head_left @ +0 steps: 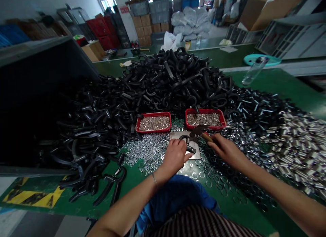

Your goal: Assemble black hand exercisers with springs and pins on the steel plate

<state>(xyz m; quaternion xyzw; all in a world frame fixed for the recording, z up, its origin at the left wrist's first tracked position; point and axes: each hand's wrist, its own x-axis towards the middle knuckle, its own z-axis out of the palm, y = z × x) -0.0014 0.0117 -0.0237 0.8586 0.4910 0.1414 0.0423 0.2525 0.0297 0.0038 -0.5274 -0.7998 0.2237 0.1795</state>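
Observation:
My left hand [175, 155] is closed on a black curved plastic handle part [187, 144] that rests on a small metal plate [182, 137]. My right hand [224, 149] grips the wooden handle of a small hammer [199, 131], whose dark head hovers just above the black part. Two red trays stand beyond the plate: the left red tray [137, 124] holds small silver pieces, the right red tray [223, 119] holds brownish metal pins.
A big heap of black handle parts [163, 80] covers the green table [280, 84]. Silver washers [147, 150] lie left of the plate, metal sleeves [300, 145] at right. A dark bin [38, 94] stands left. A clear bottle [253, 70] and teal plate sit behind.

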